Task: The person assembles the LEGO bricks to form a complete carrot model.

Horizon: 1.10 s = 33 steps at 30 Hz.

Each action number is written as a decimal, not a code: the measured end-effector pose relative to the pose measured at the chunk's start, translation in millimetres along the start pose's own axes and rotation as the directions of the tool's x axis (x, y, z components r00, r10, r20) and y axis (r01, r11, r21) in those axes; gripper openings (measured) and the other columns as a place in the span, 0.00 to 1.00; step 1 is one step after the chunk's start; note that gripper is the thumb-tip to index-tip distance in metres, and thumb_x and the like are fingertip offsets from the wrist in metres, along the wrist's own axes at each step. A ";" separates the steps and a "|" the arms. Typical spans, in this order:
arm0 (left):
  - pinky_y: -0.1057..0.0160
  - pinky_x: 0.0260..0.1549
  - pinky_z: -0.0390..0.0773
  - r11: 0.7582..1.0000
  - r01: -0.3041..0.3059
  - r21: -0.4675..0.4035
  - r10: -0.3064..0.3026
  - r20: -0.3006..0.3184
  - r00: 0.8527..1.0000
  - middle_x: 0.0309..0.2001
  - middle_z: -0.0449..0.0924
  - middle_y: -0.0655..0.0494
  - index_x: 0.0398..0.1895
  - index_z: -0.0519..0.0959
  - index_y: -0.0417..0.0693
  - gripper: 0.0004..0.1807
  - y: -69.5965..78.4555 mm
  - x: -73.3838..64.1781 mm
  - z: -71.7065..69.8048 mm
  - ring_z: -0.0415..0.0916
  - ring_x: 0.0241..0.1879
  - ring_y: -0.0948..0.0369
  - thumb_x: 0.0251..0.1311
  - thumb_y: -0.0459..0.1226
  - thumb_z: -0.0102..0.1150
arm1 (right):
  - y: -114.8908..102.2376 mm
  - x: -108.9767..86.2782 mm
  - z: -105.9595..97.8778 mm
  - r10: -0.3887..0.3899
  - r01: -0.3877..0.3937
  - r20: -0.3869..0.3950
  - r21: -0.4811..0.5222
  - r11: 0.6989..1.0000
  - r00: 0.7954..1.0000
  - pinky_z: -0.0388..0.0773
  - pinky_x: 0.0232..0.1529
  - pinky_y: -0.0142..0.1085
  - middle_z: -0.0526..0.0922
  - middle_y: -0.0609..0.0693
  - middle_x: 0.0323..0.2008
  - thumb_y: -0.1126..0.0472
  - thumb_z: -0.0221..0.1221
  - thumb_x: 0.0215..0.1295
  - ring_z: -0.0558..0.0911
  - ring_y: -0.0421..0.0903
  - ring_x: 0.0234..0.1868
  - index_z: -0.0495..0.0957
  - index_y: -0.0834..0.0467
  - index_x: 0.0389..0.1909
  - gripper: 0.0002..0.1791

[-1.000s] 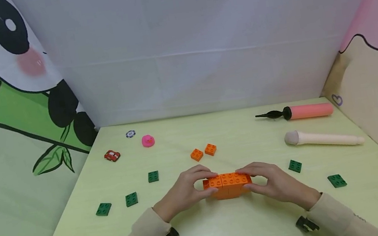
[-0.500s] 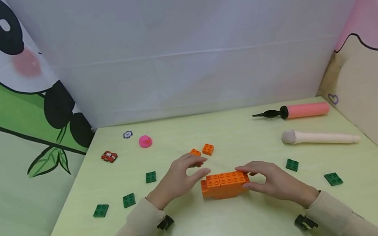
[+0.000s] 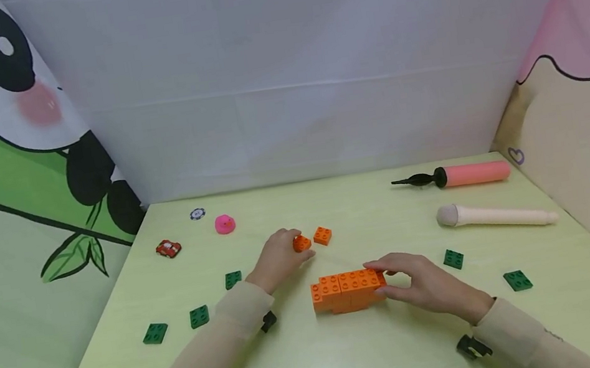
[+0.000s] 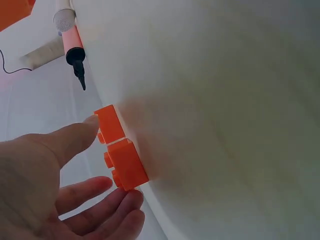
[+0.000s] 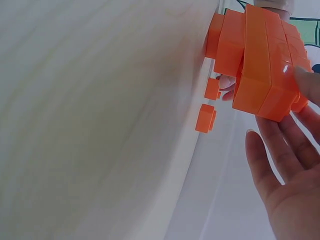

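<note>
A long block of joined orange toy bricks [image 3: 347, 293] stands near the middle of the table in the head view. My right hand [image 3: 428, 286] grips its right end between thumb and fingers; the right wrist view shows the block [image 5: 267, 60] close up. Further back, my left hand [image 3: 277, 259] is spread around the nearer left of two loose small orange bricks [image 3: 302, 244]. In the left wrist view, that brick [image 4: 130, 166] lies between thumb and fingers, with fingertips beside it and no clear pinch. The other loose brick [image 3: 322, 235] sits just to its right.
Green bricks lie on both sides, such as one at left [image 3: 199, 316] and one at right [image 3: 453, 259]. Further back are a red toy car [image 3: 169, 248], a pink rubber duck [image 3: 224, 224], a poker chip [image 3: 197, 214], a hand pump [image 3: 475, 173] and a toy microphone [image 3: 498, 216].
My left hand has let go of the block's left end and moved back to the left loose brick. My right hand has stayed on the block's right end.
</note>
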<state>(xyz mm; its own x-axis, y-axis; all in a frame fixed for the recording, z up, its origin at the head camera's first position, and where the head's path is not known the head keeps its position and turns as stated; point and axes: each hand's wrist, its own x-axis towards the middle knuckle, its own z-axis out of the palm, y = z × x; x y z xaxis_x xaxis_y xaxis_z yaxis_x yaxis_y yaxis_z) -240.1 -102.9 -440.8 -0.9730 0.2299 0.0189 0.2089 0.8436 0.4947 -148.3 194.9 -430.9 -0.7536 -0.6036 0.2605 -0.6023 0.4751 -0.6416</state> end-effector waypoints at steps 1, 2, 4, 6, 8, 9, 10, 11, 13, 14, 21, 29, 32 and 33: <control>0.59 0.46 0.79 1.000 0.007 0.001 -0.007 0.002 1.000 0.43 0.79 0.51 0.60 0.77 0.39 0.30 0.4 0.8 0.3 0.73 0.39 0.58 0.59 0.46 0.70 | -0.3 -0.2 0.1 0.000 0.000 0.000 -0.001 1.000 1.000 0.81 0.52 0.42 0.80 0.41 0.57 0.49 0.64 0.66 0.79 0.39 0.54 0.75 0.46 0.65 0.26; 0.59 0.45 0.79 1.000 0.011 0.003 -0.011 0.002 1.000 0.42 0.79 0.51 0.59 0.78 0.38 0.29 0.7 1.4 0.5 0.73 0.39 0.57 0.60 0.45 0.70 | -0.4 -0.3 0.2 0.000 0.000 0.001 -0.003 1.000 1.000 0.81 0.52 0.42 0.80 0.41 0.57 0.49 0.64 0.67 0.79 0.39 0.54 0.75 0.46 0.66 0.26; 0.59 0.44 0.79 1.000 0.013 0.007 -0.013 -0.006 1.000 0.42 0.79 0.49 0.56 0.79 0.37 0.25 0.6 2.1 0.5 0.73 0.39 0.57 0.61 0.43 0.69 | -0.6 -0.3 0.4 -0.003 0.003 0.001 -0.004 1.000 1.000 0.81 0.52 0.41 0.80 0.41 0.57 0.49 0.64 0.67 0.79 0.39 0.53 0.75 0.46 0.66 0.26; 0.58 0.45 0.79 1.000 0.007 0.017 -0.007 -0.014 1.000 0.43 0.81 0.48 0.54 0.80 0.36 0.21 0.0 2.4 0.1 0.74 0.40 0.56 0.62 0.40 0.67 | -1.0 -0.1 0.5 -0.004 0.004 0.003 -0.002 1.000 1.000 0.81 0.53 0.41 0.80 0.41 0.57 0.49 0.64 0.67 0.79 0.39 0.53 0.75 0.46 0.66 0.26; 0.57 0.46 0.79 1.000 0.009 0.017 -0.009 -0.015 1.000 0.44 0.82 0.47 0.53 0.81 0.36 0.19 -0.6 2.2 -0.4 0.74 0.41 0.55 0.63 0.38 0.66 | -1.2 0.1 0.6 -0.004 0.004 0.004 -0.001 1.000 1.000 0.81 0.52 0.42 0.80 0.41 0.57 0.48 0.64 0.67 0.79 0.39 0.53 0.75 0.46 0.66 0.27; 0.57 0.46 0.78 1.000 0.010 0.019 -0.010 -0.012 1.000 0.45 0.82 0.47 0.53 0.81 0.37 0.18 -0.9 2.0 -0.5 0.74 0.41 0.55 0.63 0.38 0.66 | -1.2 0.1 0.7 -0.004 0.004 0.003 -0.001 1.000 1.000 0.81 0.52 0.42 0.80 0.41 0.57 0.48 0.64 0.67 0.80 0.39 0.53 0.75 0.46 0.66 0.26; 0.56 0.47 0.78 1.000 0.013 0.018 -0.013 -0.010 1.000 0.45 0.82 0.47 0.53 0.81 0.37 0.17 -1.3 1.8 -0.5 0.74 0.42 0.55 0.63 0.37 0.65 | -1.1 0.0 0.7 -0.002 0.002 0.002 0.000 1.000 1.000 0.81 0.52 0.42 0.80 0.41 0.57 0.49 0.64 0.67 0.80 0.39 0.53 0.75 0.46 0.65 0.26; 0.56 0.48 0.78 1.000 0.017 0.013 -0.017 -0.006 1.000 0.45 0.82 0.48 0.52 0.81 0.38 0.17 -1.2 1.0 -0.8 0.74 0.42 0.55 0.63 0.37 0.65 | -1.1 -0.1 0.8 -0.006 0.006 -0.001 -0.001 1.000 1.000 0.81 0.52 0.42 0.81 0.41 0.57 0.49 0.64 0.67 0.80 0.39 0.53 0.75 0.46 0.65 0.26; 0.55 0.49 0.78 1.000 0.022 -0.003 -0.022 0.000 1.000 0.46 0.82 0.48 0.53 0.81 0.38 0.17 0.0 -1.8 -2.2 0.75 0.44 0.54 0.63 0.36 0.64 | -0.5 -0.3 1.0 -0.010 0.010 -0.008 0.000 1.000 1.000 0.81 0.51 0.42 0.81 0.42 0.57 0.49 0.64 0.66 0.80 0.39 0.53 0.76 0.46 0.65 0.26; 0.55 0.50 0.78 1.000 0.017 -0.009 -0.017 -0.001 1.000 0.47 0.82 0.48 0.54 0.82 0.39 0.17 1.0 -3.9 -3.1 0.75 0.45 0.53 0.63 0.37 0.64 | -0.2 -0.4 1.0 -0.014 0.014 -0.011 0.002 1.000 1.000 0.82 0.51 0.42 0.81 0.42 0.57 0.50 0.64 0.66 0.80 0.39 0.52 0.76 0.47 0.65 0.26; 0.52 0.56 0.78 0.967 -0.203 -0.156 0.193 -0.078 0.978 0.53 0.82 0.54 0.59 0.81 0.45 0.21 19.8 -34.4 -20.7 0.77 0.53 0.54 0.63 0.40 0.65 | 3.3 -0.7 1.8 -0.001 0.001 -0.008 0.032 0.999 1.000 0.82 0.52 0.42 0.81 0.42 0.57 0.50 0.65 0.66 0.80 0.39 0.53 0.76 0.48 0.65 0.27; 0.58 0.53 0.80 0.790 -0.562 -0.245 0.548 -0.127 0.827 0.49 0.82 0.57 0.55 0.83 0.46 0.18 51.9 -64.2 -27.7 0.79 0.50 0.59 0.62 0.38 0.66 | 3.5 -1.2 0.9 0.000 0.000 0.000 0.017 1.000 1.000 0.82 0.51 0.43 0.82 0.43 0.55 0.49 0.64 0.66 0.80 0.41 0.52 0.75 0.54 0.66 0.28; 0.62 0.53 0.80 0.763 -0.593 -0.257 0.594 -0.085 0.800 0.50 0.82 0.57 0.55 0.83 0.45 0.18 58.9 -67.9 -22.6 0.78 0.51 0.62 0.62 0.37 0.66 | 2.9 -1.0 0.9 0.005 -0.005 0.002 0.012 1.000 1.000 0.82 0.51 0.44 0.82 0.43 0.55 0.49 0.63 0.67 0.80 0.40 0.51 0.75 0.52 0.66 0.28; 0.62 0.52 0.80 0.758 -0.596 -0.265 0.602 -0.068 0.796 0.50 0.82 0.57 0.55 0.83 0.44 0.18 60.3 -68.1 -20.3 0.78 0.51 0.62 0.62 0.37 0.66 | 2.5 -0.9 0.8 0.009 -0.009 0.003 0.012 1.000 1.000 0.82 0.51 0.44 0.82 0.43 0.55 0.49 0.63 0.67 0.80 0.40 0.51 0.75 0.52 0.66 0.28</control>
<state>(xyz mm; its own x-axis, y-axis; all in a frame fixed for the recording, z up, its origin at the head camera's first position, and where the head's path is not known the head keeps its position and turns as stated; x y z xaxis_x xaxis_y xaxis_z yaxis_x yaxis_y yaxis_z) -163.2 -77.6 -394.6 -0.6554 0.6577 0.3714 0.7122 0.3743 0.5939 -148.9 196.2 -433.3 -0.7579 -0.6015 0.2524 -0.5924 0.4725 -0.6526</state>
